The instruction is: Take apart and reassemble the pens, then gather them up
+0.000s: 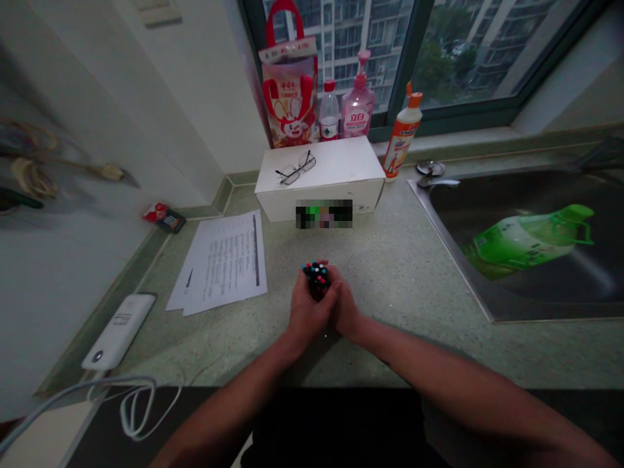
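Observation:
A bundle of black pens (pixel 318 281) stands roughly upright between my hands, its red, blue and white ends facing up. My left hand (pixel 308 313) is closed around the bundle from the left, with the thumb across the front. From the right, my right hand (pixel 345 308) wraps the same bundle, its fingers pressed against the left hand. The lower part of the pens is hidden by the hands. Both hands are over the speckled green countertop (pixel 394 273), near its front edge.
Printed sheets (pixel 227 263) lie left, with a white power bank (pixel 119 331) and cable (pixel 134 409) nearer. Behind stands a white box (pixel 336 166) bearing glasses (pixel 296 168). At right, a green jug (pixel 526 240) lies in the sink (pixel 575 302). Bottles (pixel 358 107) line the window.

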`<move>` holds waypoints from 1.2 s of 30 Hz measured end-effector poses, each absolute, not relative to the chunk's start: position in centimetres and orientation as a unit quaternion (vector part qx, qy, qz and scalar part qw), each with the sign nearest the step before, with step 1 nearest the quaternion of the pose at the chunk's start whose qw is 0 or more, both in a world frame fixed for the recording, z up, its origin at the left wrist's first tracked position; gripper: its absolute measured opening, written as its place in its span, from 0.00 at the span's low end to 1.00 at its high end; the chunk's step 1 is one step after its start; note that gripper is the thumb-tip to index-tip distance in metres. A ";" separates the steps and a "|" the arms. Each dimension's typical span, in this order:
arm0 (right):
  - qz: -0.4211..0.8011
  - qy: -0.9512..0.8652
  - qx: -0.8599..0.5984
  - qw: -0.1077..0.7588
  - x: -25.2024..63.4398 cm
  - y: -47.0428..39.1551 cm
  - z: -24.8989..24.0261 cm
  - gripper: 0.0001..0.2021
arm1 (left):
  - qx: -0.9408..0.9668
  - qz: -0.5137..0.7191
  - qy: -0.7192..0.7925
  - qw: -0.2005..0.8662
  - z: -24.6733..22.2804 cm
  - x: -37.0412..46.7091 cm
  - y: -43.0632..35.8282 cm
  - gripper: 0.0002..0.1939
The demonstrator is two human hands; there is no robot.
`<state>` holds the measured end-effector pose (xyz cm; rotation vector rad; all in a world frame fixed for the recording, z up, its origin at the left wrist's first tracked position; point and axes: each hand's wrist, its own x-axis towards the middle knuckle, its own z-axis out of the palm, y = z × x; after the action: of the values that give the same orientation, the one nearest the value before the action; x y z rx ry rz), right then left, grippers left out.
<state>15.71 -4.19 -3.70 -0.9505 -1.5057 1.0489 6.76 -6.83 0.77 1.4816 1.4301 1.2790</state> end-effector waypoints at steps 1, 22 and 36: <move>0.439 -0.628 -0.393 0.509 15.7 -4.2 -3.6 0.12 | 0.560 0.491 0.564 0.358 0.6 6.7 -6.8 0.20; 0.384 -0.708 -0.359 0.472 16.2 -4.0 -2.3 0.26 | 0.536 0.543 0.581 0.284 -0.5 3.4 -5.3 0.21; 0.316 -0.690 -0.420 0.498 17.5 -2.9 -2.1 0.22 | 0.572 0.480 0.603 0.280 -1.6 2.7 -4.7 0.13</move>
<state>17.53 -2.93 -2.07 -1.0166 -1.6709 0.7641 2.69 -4.73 -1.56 1.5349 1.6157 1.2877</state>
